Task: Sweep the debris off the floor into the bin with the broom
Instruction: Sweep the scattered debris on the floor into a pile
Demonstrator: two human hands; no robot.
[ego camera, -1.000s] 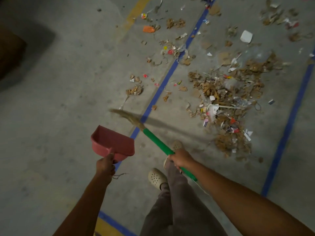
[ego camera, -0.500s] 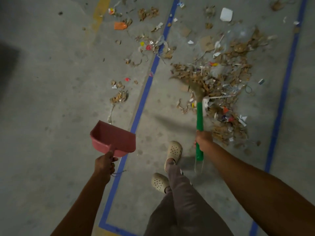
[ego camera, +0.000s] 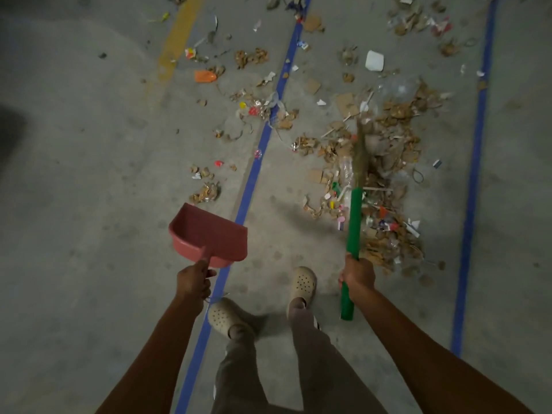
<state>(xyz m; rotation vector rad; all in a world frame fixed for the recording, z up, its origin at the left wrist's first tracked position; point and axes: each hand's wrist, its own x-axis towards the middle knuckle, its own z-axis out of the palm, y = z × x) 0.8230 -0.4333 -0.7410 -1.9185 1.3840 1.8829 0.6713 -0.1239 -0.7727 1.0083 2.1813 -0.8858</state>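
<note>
Right grip (ego camera: 357, 274) wraps the broom (ego camera: 354, 222), centre right, bristles seemingly in the debris (ego camera: 388, 144) above. Left grip (ego camera: 192, 280) holds the pan (ego camera: 209, 234) aloft, centre left. Best pull short, low strokes to bunch the debris, then set the pan flat.

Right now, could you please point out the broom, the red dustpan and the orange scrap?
broom (ego camera: 354, 222): head view, green handle.
red dustpan (ego camera: 209, 233): head view, inner floor.
orange scrap (ego camera: 205, 76): head view, its middle.
</note>
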